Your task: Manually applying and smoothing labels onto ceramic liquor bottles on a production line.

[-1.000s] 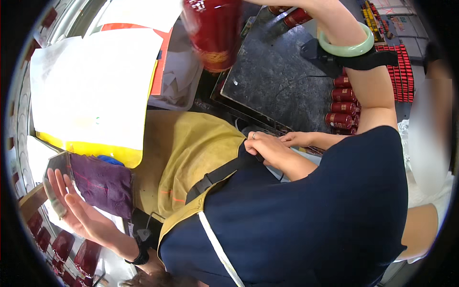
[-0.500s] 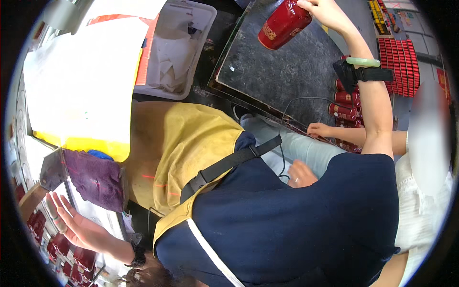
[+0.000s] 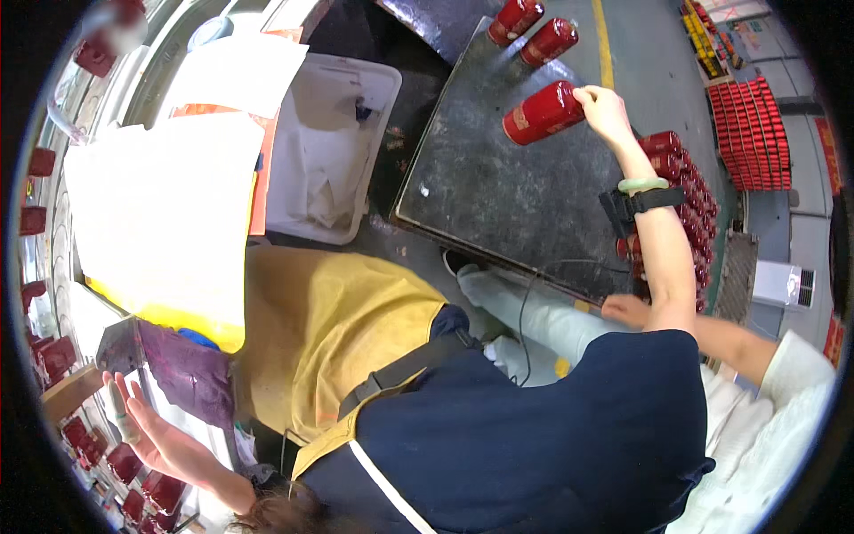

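Observation:
My right hand [image 3: 607, 114], with a pale green bangle and a black strap at its wrist, grips a glossy dark red bottle [image 3: 543, 113] by its top end. That bottle is over a dark tabletop [image 3: 498, 191]; whether its base touches the surface I cannot tell. Two similar red bottles [image 3: 549, 43] stand at the table's far end. At lower left, my left hand [image 3: 158, 434] is open, fingers spread and holding nothing, with a pale wrap on one finger. It is near a purple cloth [image 3: 189, 374] and a wooden bar [image 3: 73, 394].
Many red bottles [image 3: 685, 191] crowd the table's right side. A co-worker's hand [image 3: 627, 310] reaches in there from a white sleeve. A white bin [image 3: 334, 231] with paper scraps stands beside white sheets [image 3: 169, 205]. A thin cable [image 3: 527, 329] hangs off the table edge.
The view has shifted, bringing the two far bottles into sight. My right hand has carried its bottle lower in the picture. The co-worker's hand has shifted right and down; my left hand stays open.

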`<state>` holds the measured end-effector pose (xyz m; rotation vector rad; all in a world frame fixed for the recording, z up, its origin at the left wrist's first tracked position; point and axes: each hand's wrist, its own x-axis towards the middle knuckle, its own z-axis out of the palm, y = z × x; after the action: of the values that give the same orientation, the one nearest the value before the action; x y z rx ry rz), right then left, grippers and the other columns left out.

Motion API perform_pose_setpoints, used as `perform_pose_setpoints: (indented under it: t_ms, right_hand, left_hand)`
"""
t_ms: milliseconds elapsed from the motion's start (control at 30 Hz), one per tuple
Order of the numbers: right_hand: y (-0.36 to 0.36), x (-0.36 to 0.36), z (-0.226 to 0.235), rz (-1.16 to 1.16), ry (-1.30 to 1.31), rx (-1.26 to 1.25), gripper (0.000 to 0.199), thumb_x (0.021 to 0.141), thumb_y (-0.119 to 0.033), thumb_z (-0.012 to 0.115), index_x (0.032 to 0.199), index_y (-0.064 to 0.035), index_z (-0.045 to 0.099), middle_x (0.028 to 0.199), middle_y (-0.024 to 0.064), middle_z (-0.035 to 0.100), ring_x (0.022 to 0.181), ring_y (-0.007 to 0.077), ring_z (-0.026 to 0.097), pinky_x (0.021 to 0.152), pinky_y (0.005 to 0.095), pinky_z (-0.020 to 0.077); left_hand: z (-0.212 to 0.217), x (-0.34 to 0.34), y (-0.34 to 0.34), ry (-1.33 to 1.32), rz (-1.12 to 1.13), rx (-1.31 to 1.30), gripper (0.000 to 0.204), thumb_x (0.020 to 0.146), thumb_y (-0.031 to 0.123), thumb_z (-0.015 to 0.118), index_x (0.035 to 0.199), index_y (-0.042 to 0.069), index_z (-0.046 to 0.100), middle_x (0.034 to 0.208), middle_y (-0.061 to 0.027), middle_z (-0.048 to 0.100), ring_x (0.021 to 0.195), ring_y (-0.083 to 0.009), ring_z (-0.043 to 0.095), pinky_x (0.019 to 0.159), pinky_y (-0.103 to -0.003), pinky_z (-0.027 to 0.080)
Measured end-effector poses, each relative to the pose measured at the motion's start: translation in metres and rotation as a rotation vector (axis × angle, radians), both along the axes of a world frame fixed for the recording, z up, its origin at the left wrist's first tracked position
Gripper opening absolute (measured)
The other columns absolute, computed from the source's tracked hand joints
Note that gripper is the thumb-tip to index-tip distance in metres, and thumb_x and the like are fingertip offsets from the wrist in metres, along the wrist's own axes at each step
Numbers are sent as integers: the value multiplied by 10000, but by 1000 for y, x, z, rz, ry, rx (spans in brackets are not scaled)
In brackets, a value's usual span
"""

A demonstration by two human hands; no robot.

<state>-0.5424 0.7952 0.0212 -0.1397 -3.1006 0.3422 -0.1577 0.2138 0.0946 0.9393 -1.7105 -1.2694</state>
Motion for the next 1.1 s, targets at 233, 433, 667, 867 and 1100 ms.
perform_pose_setpoints:
  t_ms: [233,433,667,867,1100]
  right_hand:
    - [26,-72,-21,-235,81,182,393,973,-441,611,1190,-154,767,1201,188,725,1157,386,676,979,484,526]
    - [67,-137,-54,-314,118,166,355,983,-432,611,1199,-193,761,1239,176,717,1196,376,661,994,485,524]
    - [81,-167,-63,-387,153,163,350,978,-417,632,1185,-165,758,1261,180,706,1188,401,660,978,494,535]
    - [87,-187,-81,-319,159,197,375,916,-363,703,1150,-74,754,1228,239,705,1158,423,675,968,502,544]
    - [84,-186,-57,-245,531,143,486,879,-351,700,1293,-97,696,1187,196,740,1135,363,700,1008,422,520]
  left_hand:
    - [4,50,-14,-205,152,-244,358,1084,180,532,1361,-23,633,1425,-137,623,1326,-233,582,1187,-362,433]
    - [-3,120,-17,-178,240,-218,359,1069,154,571,1363,-45,621,1380,-128,643,1257,-183,603,1175,-344,445]
    - [-19,188,-15,-231,306,-194,372,1055,136,589,1382,-41,607,1409,-118,624,1295,-184,572,1169,-339,428]
    - [-11,182,5,-349,374,-227,384,1052,154,589,1400,-7,610,1441,-115,606,1312,-201,566,1160,-364,430]
    - [-16,183,-3,-199,352,-197,344,1056,146,595,1354,-22,632,1372,-163,641,1275,-248,595,1161,-362,436]
